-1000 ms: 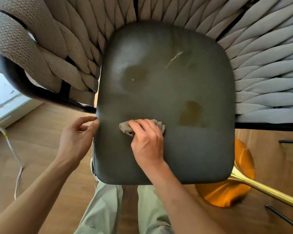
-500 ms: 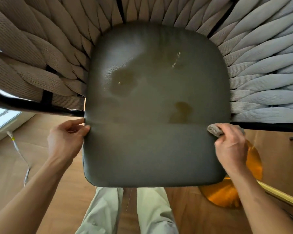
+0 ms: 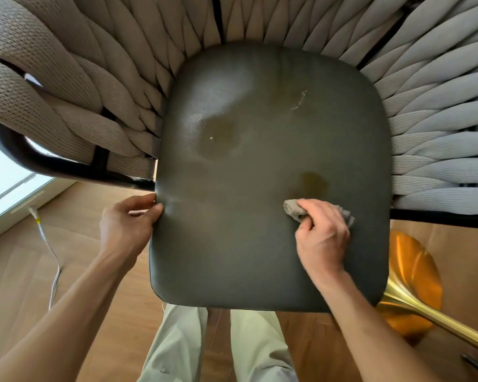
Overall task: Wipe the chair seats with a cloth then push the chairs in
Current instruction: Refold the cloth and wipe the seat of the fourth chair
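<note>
**benchwarmer:** so where's the person's right hand [image 3: 322, 238] at?

**knotty_pine:** It's on the dark seat [image 3: 260, 244], right of centre, knuckles up and fingers curled round a bunched grey cloth [image 3: 294, 209]. The cloth pokes out on the thumb side and a bit past the far side of the hand, and it's pressed flat on the leather just below a yellowish stain [image 3: 313, 183]. The forearm comes in from the lower right, across the front edge of the seat.

**benchwarmer:** and the other one?

**knotty_pine:** The left hand [image 3: 127, 224] is on the seat's left edge. The thumb lies on top of the rim; the fingers curl round the side, so it's gripping the edge. That arm runs up from the bottom left, pretty straight.

**benchwarmer:** anything else on the seat?

**knotty_pine:** A bigger blotch [image 3: 218, 139] sits upper left, plus a pale scratch [image 3: 300, 100] near the back. The woven backrest [image 3: 94, 92] wraps round the seat, and a brass table base [image 3: 414, 285] stands on the wooden floor [image 3: 17, 271] just right of the seat's front corner.
</note>
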A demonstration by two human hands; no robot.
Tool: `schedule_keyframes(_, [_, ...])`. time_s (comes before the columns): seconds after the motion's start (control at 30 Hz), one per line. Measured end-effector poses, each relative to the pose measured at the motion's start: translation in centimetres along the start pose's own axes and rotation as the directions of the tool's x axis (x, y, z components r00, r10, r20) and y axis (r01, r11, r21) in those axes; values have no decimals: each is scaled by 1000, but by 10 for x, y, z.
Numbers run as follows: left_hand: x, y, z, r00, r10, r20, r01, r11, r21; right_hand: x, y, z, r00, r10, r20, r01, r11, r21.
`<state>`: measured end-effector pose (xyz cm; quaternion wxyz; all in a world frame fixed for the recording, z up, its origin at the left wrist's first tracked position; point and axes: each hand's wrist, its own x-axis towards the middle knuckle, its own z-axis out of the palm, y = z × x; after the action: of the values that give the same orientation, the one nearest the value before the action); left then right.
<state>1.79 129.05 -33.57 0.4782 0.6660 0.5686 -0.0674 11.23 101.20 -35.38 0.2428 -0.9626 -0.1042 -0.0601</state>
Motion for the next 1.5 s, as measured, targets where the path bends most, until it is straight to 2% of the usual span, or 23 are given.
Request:
schedule_keyframes(0.1, [4,-2,-2,1000,0,16,0,1000,-26,-7,-54,28,998,-58,17,56,994,91])
schedule_keyframes(0.2, [3,-1,-2,999,7,34,-5,999,-54,-13,-109,53,992,-79,96,66,990,125])
schedule_keyframes(0.27, [1,2,-2,999,2,45,4,991,-137,-19,-147,66,982,-97,165,76,989,125])
schedule_keyframes(0.37, [-5,13,-1,994,-90,64,105,949,-299,-26,-192,84,951,-158,265,121,981,152])
schedule_keyframes(0.47, [-9,15,-1,992,-122,18,121,932,-343,-27,-205,101,943,-187,275,163,981,106])
schedule_keyframes(0.6, [-11,14,4,997,-68,20,71,944,-322,-21,-183,90,914,-302,269,293,953,75])
schedule_keyframes(0.73, [-4,5,7,999,55,3,-54,995,-86,-7,-136,67,943,-225,244,223,974,38])
schedule_keyframes(0.83, [-2,8,9,993,119,4,-119,991,66,3,-82,43,969,-181,169,187,982,-18])
schedule_keyframes(0.93, [1,8,11,989,147,-8,-145,980,135,10,-31,13,981,-154,119,165,983,-85])
schedule_keyframes(1.07, [1,10,15,972,223,-69,-204,956,212,20,26,-21,985,-98,141,127,967,-219])
schedule_keyframes(1.3, [1,13,15,973,226,-56,-216,966,142,38,89,-56,990,111,92,-69,923,-378])
schedule_keyframes(1.4, [3,12,14,977,210,-42,-204,972,116,37,90,-52,985,169,23,-154,940,-303])
schedule_keyframes(1.5, [3,13,16,974,218,-55,-211,971,112,32,77,-40,988,148,-36,-153,965,-214])
